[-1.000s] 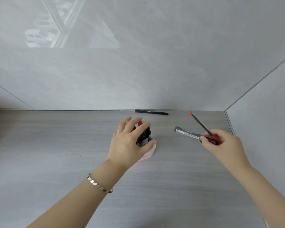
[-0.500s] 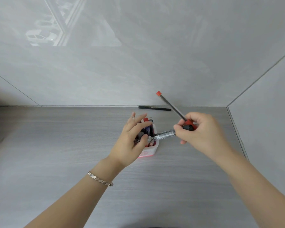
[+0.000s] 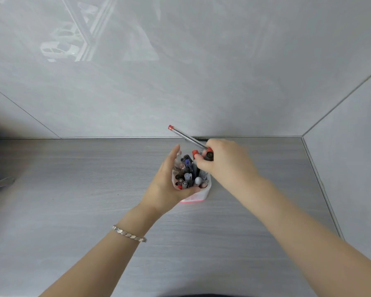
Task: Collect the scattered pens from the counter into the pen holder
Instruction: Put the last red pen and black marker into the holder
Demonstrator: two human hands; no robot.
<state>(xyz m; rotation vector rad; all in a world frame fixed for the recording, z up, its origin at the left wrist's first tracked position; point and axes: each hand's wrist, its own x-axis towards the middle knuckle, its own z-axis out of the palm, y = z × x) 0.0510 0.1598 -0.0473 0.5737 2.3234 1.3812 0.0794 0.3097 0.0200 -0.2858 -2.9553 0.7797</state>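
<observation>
A white pen holder with a pink base point(image 3: 198, 195) stands mid-counter, packed with several pens point(image 3: 187, 174). My left hand point(image 3: 169, 183) wraps around its left side and front. My right hand point(image 3: 225, 162) hovers over the holder's right rim, gripping a clear pen with a red end point(image 3: 185, 136) that sticks up to the back left, plus a grey marker whose tip points down into the holder. A black pen point(image 3: 200, 138) lies along the back wall, mostly hidden behind my right hand.
The grey wood-grain counter point(image 3: 73, 200) meets tiled walls at the back and right. A metal clip-like object point(image 3: 2, 182) and something dark sit at the far left edge.
My right hand carried the red-ended pen and grey marker leftward from the counter to above the holder. The marker now points down into it. My left hand closed around the holder.
</observation>
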